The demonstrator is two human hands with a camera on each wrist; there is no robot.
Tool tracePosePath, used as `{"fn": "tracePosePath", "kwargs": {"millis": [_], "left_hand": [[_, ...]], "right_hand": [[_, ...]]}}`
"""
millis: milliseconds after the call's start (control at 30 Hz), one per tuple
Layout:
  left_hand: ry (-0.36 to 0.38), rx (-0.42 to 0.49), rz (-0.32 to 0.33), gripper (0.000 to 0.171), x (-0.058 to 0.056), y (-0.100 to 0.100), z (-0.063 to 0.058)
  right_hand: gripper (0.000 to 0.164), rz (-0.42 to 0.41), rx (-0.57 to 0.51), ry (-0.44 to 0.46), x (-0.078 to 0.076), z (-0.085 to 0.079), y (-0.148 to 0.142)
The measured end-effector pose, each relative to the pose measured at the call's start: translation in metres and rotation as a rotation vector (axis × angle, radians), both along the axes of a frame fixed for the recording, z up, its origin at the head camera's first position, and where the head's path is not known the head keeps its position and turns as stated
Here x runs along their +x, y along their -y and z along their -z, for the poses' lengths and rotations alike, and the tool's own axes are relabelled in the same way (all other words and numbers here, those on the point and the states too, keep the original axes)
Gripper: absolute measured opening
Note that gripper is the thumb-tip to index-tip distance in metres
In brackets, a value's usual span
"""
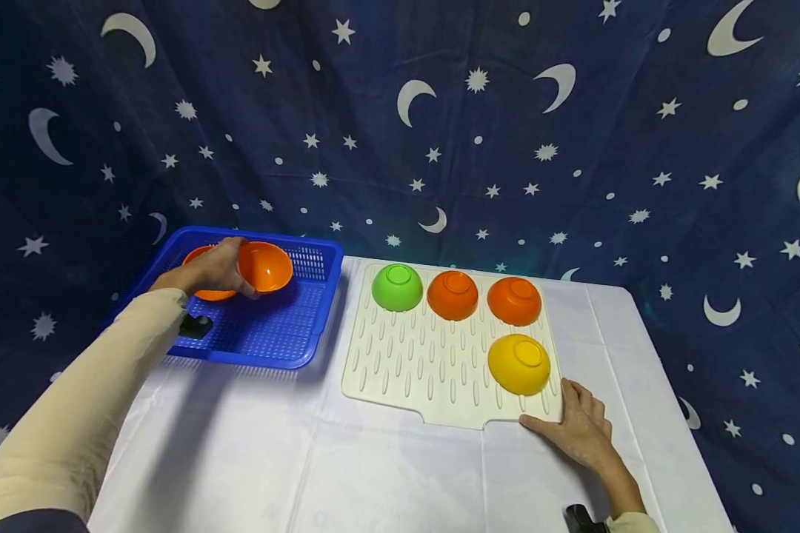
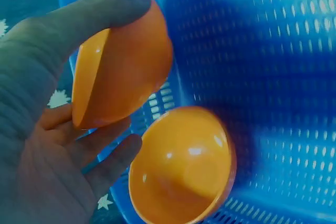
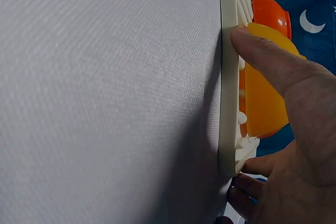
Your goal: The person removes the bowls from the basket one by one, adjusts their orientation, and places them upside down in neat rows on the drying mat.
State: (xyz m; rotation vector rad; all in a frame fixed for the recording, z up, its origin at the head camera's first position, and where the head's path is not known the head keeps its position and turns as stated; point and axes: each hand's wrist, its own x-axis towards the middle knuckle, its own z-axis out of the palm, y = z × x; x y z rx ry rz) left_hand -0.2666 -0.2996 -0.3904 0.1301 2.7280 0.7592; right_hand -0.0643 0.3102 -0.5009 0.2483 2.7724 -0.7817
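Observation:
My left hand point(image 1: 220, 268) reaches into the blue basket and grips an orange bowl point(image 1: 267, 266), its open side facing up. In the left wrist view the thumb lies on the outside of this bowl point(image 2: 126, 66), with fingers at the rim. A second orange bowl point(image 2: 184, 169) lies in the basket near the fingertips. My right hand point(image 1: 581, 428) holds the near right corner of a white ridged draining board point(image 1: 400, 370). In the right wrist view its thumb rests on the board's edge point(image 3: 229, 103), while fingers touch the corner.
Upside down on the board stand a green bowl point(image 1: 397, 289), two orange bowls point(image 1: 452, 296) and a yellow bowl point(image 1: 516, 366). The blue basket point(image 1: 336, 270) is at the table's left. A white cloth point(image 1: 387, 474) covers the table; a starry curtain point(image 1: 373, 111) hangs behind.

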Motion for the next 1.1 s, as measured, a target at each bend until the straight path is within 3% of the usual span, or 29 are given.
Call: {"fn": "tracePosePath", "kwargs": {"millis": [333,633,933,1100], "left_hand": [[-0.132,0.059,-0.101,0.116,0.026,-0.006,-0.003],[-0.197,0.252,-0.356,0.114,0.061,-0.040,-0.010],[-0.247,0.277,-0.414,0.116,0.077,-0.060,-0.013],[-0.225,0.383,-0.443,0.116,0.082,-0.068,-0.013]], "right_hand": [[0.123,-0.023,0.023,-0.023,-0.001,0.002,0.001],[0.120,-0.025,0.026,-0.044,0.000,0.003,0.001],[0.122,-0.014,0.024,-0.035,0.003,0.003,0.001],[0.122,-0.003,0.020,-0.040,0.004,0.003,0.000]]}}
